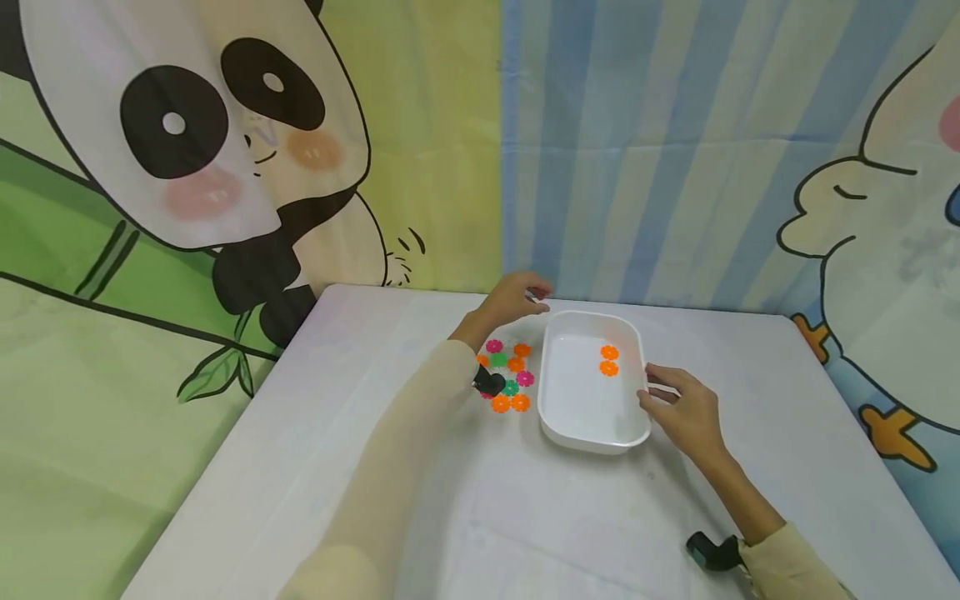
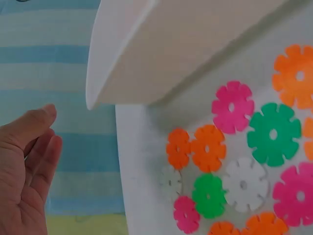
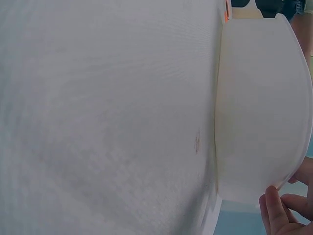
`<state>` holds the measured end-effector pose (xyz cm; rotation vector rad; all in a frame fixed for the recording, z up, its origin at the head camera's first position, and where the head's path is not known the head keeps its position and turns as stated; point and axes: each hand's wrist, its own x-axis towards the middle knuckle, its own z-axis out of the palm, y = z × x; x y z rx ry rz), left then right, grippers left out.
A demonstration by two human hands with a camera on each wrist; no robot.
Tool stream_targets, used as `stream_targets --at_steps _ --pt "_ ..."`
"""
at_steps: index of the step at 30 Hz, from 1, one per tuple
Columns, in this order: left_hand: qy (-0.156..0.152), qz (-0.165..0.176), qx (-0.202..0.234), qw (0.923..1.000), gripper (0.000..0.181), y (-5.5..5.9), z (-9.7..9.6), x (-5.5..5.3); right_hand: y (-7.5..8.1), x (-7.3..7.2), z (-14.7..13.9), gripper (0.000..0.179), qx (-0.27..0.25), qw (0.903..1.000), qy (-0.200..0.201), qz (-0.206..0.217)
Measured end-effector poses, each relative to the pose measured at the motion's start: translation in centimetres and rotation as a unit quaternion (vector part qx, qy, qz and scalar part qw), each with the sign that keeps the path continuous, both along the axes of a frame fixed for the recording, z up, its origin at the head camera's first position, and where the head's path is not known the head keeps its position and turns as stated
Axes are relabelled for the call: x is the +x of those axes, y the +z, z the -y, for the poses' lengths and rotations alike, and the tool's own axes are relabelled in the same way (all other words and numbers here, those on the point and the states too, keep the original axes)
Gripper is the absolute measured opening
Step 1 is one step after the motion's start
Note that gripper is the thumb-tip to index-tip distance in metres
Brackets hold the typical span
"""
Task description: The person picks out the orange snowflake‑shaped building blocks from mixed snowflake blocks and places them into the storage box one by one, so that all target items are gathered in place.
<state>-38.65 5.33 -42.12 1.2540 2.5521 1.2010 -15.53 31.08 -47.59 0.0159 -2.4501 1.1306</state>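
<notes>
A white rectangular tray [image 1: 573, 392] stands on the table with two orange flower-shaped discs [image 1: 609, 368] inside. My right hand [image 1: 686, 412] grips the tray's right rim between thumb and fingers; in the right wrist view its fingertips [image 3: 275, 200] lie at the rim's corner. Just past the tray's far left corner is my left hand [image 1: 517, 298], loosely curled and holding nothing. The left wrist view shows a gap between that hand [image 2: 29, 166] and the tray wall [image 2: 161, 54]. Flower-shaped discs in pink [image 2: 233, 106], green [image 2: 264, 142], orange and white lie left of the tray.
The white table [image 1: 600, 517] ends at a far edge just behind the tray. A printed cloth backdrop [image 1: 600, 150] hangs behind it. My left forearm [image 1: 405, 450] reaches across the table, and its wrist camera [image 1: 490, 381] covers part of the disc group.
</notes>
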Motion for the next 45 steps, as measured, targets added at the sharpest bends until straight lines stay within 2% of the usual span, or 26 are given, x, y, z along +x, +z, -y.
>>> stream_targets --at_steps 4,7,11,16,21,27,31,36,45 --pt "-0.005 0.015 -0.026 0.9995 0.033 -1.2 1.8 0.1 -0.1 0.1 -0.1 0.043 0.003 1.0 0.004 -0.008" --pt "-0.02 0.032 -0.076 0.9964 0.032 -2.2 2.5 0.4 -0.1 0.2 -0.1 0.043 0.004 1.0 0.002 -0.007" --pt "-0.036 0.046 -0.139 0.9885 0.031 -3.3 3.0 0.8 -0.1 0.2 0.0 0.044 0.006 1.0 -0.002 -0.002" --pt "-0.052 0.054 -0.191 0.9788 0.031 -4.2 3.2 1.0 0.0 0.1 0.1 0.044 0.009 1.0 -0.002 -0.002" --pt "-0.066 0.041 -0.225 0.9712 0.031 -4.6 3.3 1.1 0.0 0.1 0.0 0.044 0.006 1.0 0.0 -0.005" --pt "-0.073 0.014 -0.239 0.9683 0.032 -4.9 3.3 1.2 -0.1 0.0 0.1 0.044 -0.009 0.9999 0.003 -0.003" --pt "-0.071 0.013 -0.242 0.9676 0.034 -4.9 3.3 1.2 0.0 0.0 0.1 0.044 -0.012 0.9999 0.003 -0.001" --pt "-0.083 0.001 -0.244 0.9662 0.035 -5.0 3.3 1.1 -0.1 0.0 0.1 0.044 -0.011 0.9999 0.005 -0.004" --pt "-0.082 -0.01 -0.236 0.9682 0.026 -5.5 3.2 0.7 -0.1 0.0 0.1 0.044 -0.011 0.9999 0.002 -0.004"
